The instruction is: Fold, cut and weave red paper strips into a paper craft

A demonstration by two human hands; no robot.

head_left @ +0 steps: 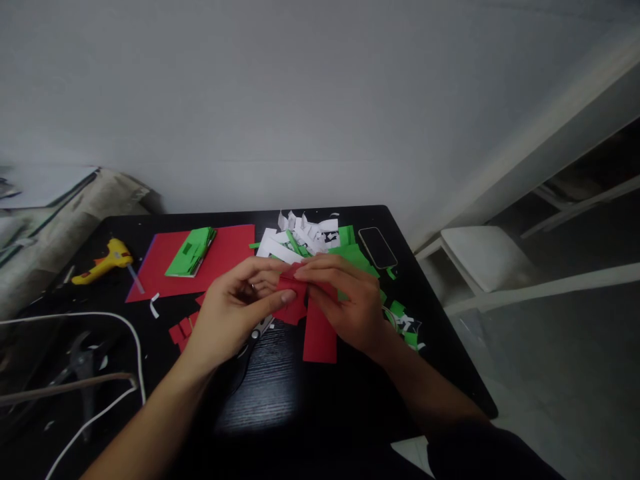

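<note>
Both hands meet over the middle of the black table around a small folded piece of red paper. My left hand pinches its left side, thumb in front and fingers behind. From the right, my right hand grips its upper edge between thumb and fingertips. Below the right hand lies a longer red paper strip. Small red paper pieces show beside my left wrist. Under that hand a pair of scissors is partly hidden.
White paper scraps and green paper lie behind my hands, near a phone. On the left are a red sheet bearing a green folded stack, a yellow glue gun, pliers and a white cable.
</note>
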